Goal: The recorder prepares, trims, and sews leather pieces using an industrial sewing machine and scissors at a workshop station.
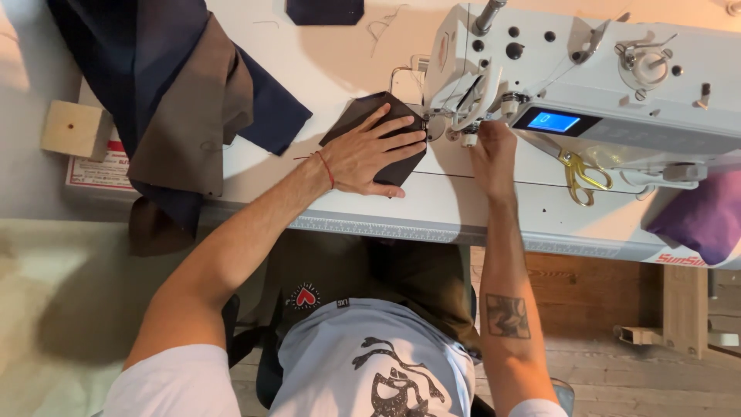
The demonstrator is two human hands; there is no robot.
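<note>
Under the left hand [370, 150], a dark fabric piece [370, 108], folded to a pointed shape, lying on the white tabletop [347, 62] with its far corner pushed up to the presser foot [463, 127] of the sewing machine [617, 69]. Left grip wide open: palm flat, fingers spread, pressing down rather than closing on anything. Just to the right of it, the right hand [492, 150], reaching up to the needle area, its fingertips hidden beneath the machine head, so impossible to tell how far that grip is closed or whether holding anything. Judging by this, piece placed and steadied at the needle; no stitched line visible on the dark cloth, so hard to say how much sewn. Further right of the right grip, a lit blue display [553, 121], gold-handled scissors [580, 176] lying by the machine base, and a purple cloth [698, 216] at the edge. Left of the left grip, a heap of brown and navy cloth [185, 100] spilling off the tabletop, with a small wooden block [75, 129] beyond. Ahead, another dark cut piece [324, 9] and loose threads. Below, a worn wooden floor [602, 371].
</note>
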